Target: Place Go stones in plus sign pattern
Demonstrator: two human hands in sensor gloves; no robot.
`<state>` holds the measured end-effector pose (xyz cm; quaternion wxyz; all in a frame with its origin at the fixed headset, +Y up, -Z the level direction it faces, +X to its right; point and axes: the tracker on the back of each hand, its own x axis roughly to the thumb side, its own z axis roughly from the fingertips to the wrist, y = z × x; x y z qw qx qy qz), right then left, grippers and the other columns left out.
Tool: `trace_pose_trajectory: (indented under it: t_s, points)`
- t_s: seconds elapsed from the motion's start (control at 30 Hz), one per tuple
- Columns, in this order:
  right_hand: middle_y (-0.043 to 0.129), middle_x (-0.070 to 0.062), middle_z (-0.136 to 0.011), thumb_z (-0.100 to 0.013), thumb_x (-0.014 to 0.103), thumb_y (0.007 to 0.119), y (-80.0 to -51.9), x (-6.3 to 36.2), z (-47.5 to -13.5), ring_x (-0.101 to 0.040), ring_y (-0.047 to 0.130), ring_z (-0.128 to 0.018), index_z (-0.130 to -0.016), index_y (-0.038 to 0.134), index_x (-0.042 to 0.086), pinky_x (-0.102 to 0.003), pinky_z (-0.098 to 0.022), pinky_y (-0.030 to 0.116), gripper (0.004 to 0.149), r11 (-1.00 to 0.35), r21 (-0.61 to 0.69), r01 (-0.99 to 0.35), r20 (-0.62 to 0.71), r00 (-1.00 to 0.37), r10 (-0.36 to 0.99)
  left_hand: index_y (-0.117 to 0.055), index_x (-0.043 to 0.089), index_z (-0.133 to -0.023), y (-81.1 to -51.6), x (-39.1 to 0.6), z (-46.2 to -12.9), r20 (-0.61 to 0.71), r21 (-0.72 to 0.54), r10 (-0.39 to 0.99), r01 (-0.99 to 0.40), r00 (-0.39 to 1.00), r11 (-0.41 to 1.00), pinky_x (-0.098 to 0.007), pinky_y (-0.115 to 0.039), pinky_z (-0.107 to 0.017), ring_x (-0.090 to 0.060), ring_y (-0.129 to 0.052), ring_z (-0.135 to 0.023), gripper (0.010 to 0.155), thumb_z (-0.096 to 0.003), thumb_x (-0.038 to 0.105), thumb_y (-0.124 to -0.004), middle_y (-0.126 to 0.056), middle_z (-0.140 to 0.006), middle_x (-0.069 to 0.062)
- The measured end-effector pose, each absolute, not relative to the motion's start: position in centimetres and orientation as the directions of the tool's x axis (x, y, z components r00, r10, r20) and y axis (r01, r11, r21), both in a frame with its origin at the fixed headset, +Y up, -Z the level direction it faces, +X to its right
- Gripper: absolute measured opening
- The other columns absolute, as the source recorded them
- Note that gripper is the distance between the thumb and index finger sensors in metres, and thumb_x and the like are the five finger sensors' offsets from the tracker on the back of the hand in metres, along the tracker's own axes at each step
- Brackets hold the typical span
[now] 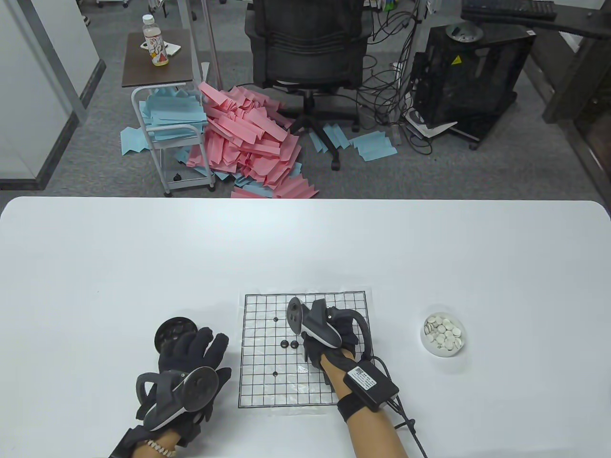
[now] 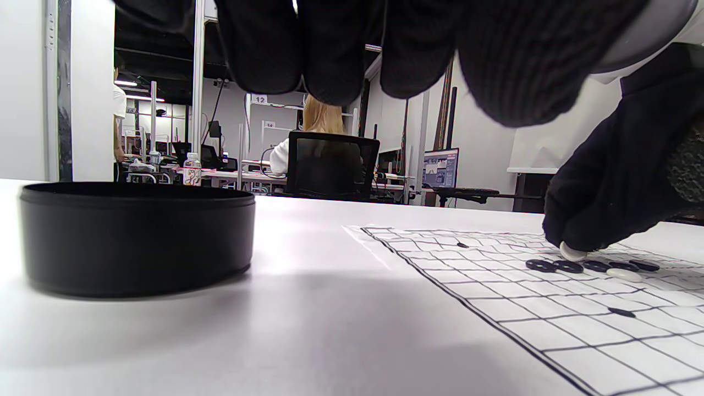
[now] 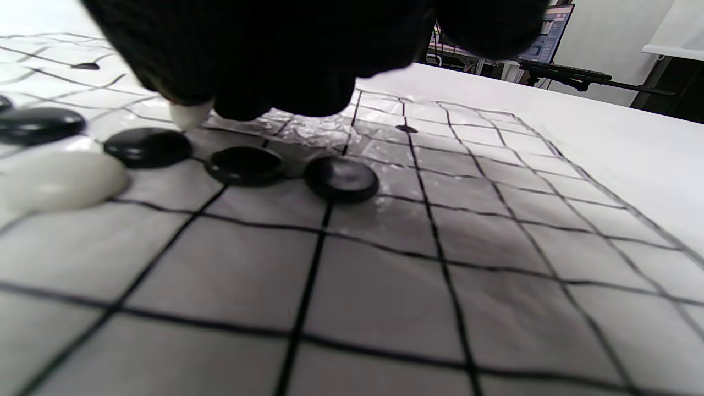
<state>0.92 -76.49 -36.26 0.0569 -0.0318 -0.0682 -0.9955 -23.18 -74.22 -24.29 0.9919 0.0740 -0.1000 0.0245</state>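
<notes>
A paper Go board [image 1: 267, 381] lies on the white table. A row of several black stones [image 3: 243, 165] sits near its middle, two of them showing in the table view [image 1: 289, 343]. One white stone [image 3: 60, 179] lies just on the near side of the row. My right hand [image 1: 310, 341] is over the board's middle and pinches another white stone [image 3: 190, 114] at the board's surface on the far side of the row; the pinched stone also shows in the left wrist view [image 2: 572, 252]. My left hand [image 1: 191, 367] rests on the table left of the board, fingers spread, holding nothing.
A black round bowl [image 1: 174, 332] stands just beyond my left hand, its wall showing in the left wrist view [image 2: 137, 236]. A white bowl [image 1: 444, 334] of white stones stands to the right of the board. The table's far edge faces an office floor with a chair.
</notes>
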Motion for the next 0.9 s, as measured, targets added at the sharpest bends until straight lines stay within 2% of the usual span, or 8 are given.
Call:
trace_pose_trajectory:
  t_s: [0.43, 0.67, 0.9]
  points:
    - [0.094, 0.005, -0.077, -0.039, 0.043, 0.089, -75.8, 1.7, -36.4, -0.009, 0.094, -0.049, -0.077, 0.089, 0.037, -0.042, -0.052, 0.079, 0.039, -0.988, 0.109, 0.11, 0.054, -0.993, -0.105, -0.062, 0.031, -0.105, -74.2, -23.1, -24.3, 0.205, 0.143, 0.033, -0.064, 0.978, 0.988, -0.07, -0.05, -0.071, -0.043, -0.07, -0.104, 0.071, -0.04, 0.052, -0.08, -0.064, -0.116, -0.011]
    - [0.094, 0.003, -0.082, -0.038, 0.042, 0.089, -72.6, 5.3, -36.6, -0.01, 0.096, -0.052, -0.082, 0.087, 0.035, -0.042, -0.051, 0.08, 0.044, -0.995, 0.042, 0.089, -0.002, -0.996, -0.089, -0.062, 0.031, -0.106, -74.2, -23.2, -24.3, 0.203, 0.147, 0.04, -0.07, 0.978, 0.987, -0.07, -0.05, -0.071, -0.043, -0.07, -0.104, 0.071, -0.0401, 0.052, -0.08, -0.065, -0.116, -0.011]
    - [0.094, 0.001, -0.086, -0.038, 0.042, 0.089, -69.4, 11.6, -36.3, -0.011, 0.099, -0.055, -0.085, 0.085, 0.033, -0.041, -0.049, 0.081, 0.048, -0.981, 0.004, 0.193, -0.138, -0.972, -0.192, -0.062, 0.031, -0.105, -74.2, -23.3, -24.2, 0.201, 0.144, 0.038, -0.068, 0.979, 0.987, -0.07, -0.05, -0.071, -0.043, -0.07, -0.104, 0.071, -0.0401, 0.052, -0.08, -0.064, -0.116, -0.011]
